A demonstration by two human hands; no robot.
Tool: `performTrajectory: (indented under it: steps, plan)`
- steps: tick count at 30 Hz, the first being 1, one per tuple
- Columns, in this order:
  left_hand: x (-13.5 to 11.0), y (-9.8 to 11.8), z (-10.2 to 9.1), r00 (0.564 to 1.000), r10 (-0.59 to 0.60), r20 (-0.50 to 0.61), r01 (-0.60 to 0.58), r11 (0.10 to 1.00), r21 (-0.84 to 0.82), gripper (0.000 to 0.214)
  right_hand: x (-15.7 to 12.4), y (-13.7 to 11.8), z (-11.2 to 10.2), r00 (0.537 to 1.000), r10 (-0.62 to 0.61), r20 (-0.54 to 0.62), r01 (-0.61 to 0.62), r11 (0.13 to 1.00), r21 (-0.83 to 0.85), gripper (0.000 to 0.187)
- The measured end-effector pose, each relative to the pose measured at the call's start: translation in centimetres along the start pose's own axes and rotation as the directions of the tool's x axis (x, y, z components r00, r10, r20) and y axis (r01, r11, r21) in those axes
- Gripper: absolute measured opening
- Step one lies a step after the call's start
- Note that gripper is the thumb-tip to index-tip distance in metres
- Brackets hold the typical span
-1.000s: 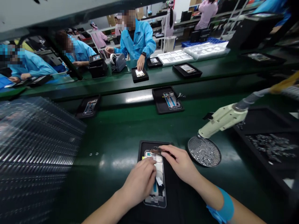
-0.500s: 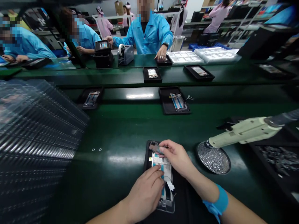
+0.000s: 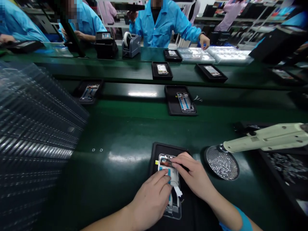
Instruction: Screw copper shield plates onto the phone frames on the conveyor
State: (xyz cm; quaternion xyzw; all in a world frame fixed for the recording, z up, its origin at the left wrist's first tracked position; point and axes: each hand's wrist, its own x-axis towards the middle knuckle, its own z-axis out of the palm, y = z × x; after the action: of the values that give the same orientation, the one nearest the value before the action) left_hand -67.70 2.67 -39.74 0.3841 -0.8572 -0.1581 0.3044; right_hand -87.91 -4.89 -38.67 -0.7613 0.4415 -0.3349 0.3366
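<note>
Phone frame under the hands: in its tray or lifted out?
In, lying flat: the black tray shows around the phone frame; left hand presses on it, right hand pinches a brown part at its top.

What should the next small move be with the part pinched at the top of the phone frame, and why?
Probably press the small dark part down into the top of the phone frame. The right hand pinches it directly over that end, and the left hand braces the frame's middle with its fingertips inside the black tray, so the frame looks steadied for seating.
</note>
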Motion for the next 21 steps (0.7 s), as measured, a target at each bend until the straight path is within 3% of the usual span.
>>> performTrajectory:
  steps: [8,12,14,17,21]
  plan:
    - [0.0,-0.3,0.4,0.999,0.02,-0.025,-0.02,1.0,0.005,0.012,0.2,0.2,-0.1,0.998,-0.049,0.05,0.051,0.998,-0.048,0.016]
    - [-0.1,0.0,0.1,1.0,0.013,-0.027,-0.012,1.0,0.023,0.012,-0.3,0.2,0.3,0.987,-0.16,0.0,0.155,0.957,-0.247,0.02]
    - [0.0,0.2,-0.1,0.999,-0.032,-0.007,0.033,0.997,0.071,0.014,-0.6,0.4,0.5,0.971,-0.24,-0.016,0.217,0.9,-0.379,0.026]
    - [0.6,0.5,-0.4,0.993,-0.099,0.063,0.084,0.974,0.213,0.033,-0.8,0.8,0.3,0.938,-0.339,0.078,0.333,0.812,-0.479,0.036]
    - [1.0,0.1,-0.4,0.999,0.001,0.038,-0.015,0.93,0.368,0.046,-0.3,0.4,-0.1,0.921,-0.366,0.137,0.385,0.787,-0.482,0.038]
